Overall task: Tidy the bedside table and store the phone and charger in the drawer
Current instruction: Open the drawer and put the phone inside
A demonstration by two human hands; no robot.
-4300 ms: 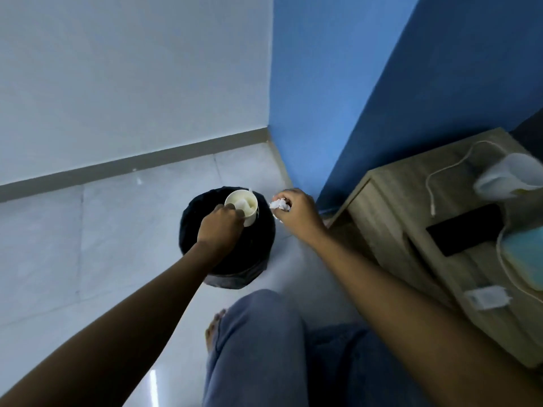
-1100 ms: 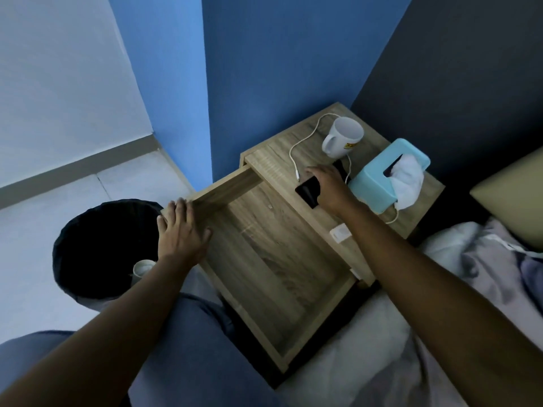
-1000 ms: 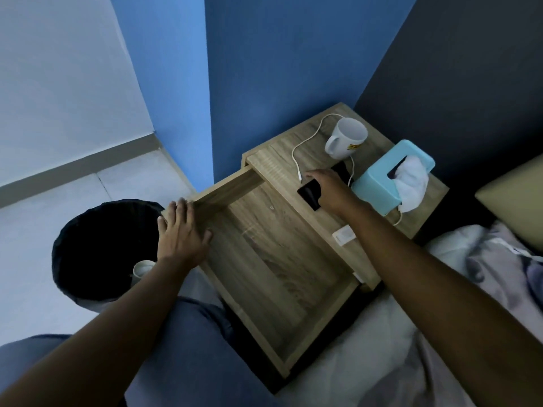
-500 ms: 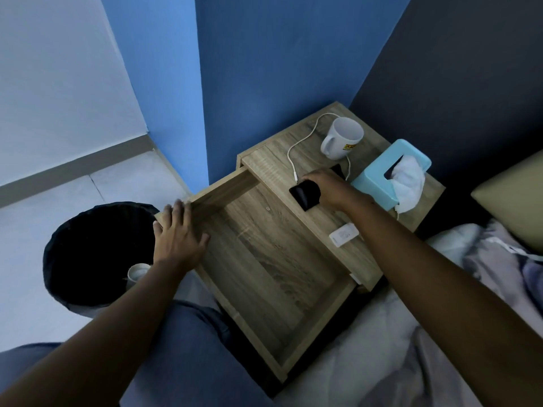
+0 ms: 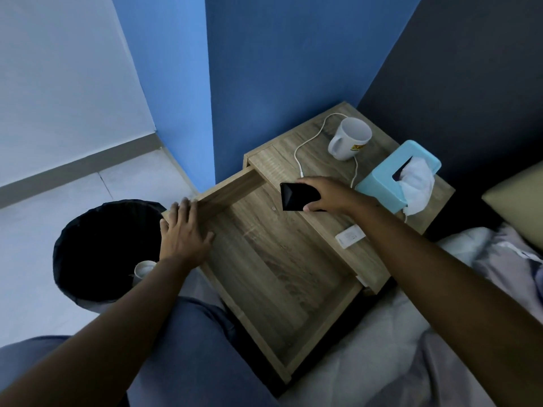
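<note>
The wooden bedside table (image 5: 276,160) has its drawer (image 5: 282,271) pulled wide out, and nothing lies inside it. My right hand (image 5: 329,195) grips the black phone (image 5: 296,196), lifted and tilted over the table's front edge above the drawer's back. My left hand (image 5: 182,230) lies flat, fingers spread, on the drawer's left front corner. The white charger plug (image 5: 351,236) rests on the table top near my right forearm. Its white cable (image 5: 305,142) loops past the mug.
A white mug (image 5: 349,138) and a light blue tissue box (image 5: 396,174) stand at the back of the table. A black-lined bin (image 5: 97,248) with a white cup (image 5: 144,270) inside sits on the floor to the left. Bedding lies at the right, blue walls behind.
The view swung from the bin to the table with its drawer out. My right hand closed on the phone, lifted it off the table top and moved it toward the drawer. The left hand stayed on the drawer.
</note>
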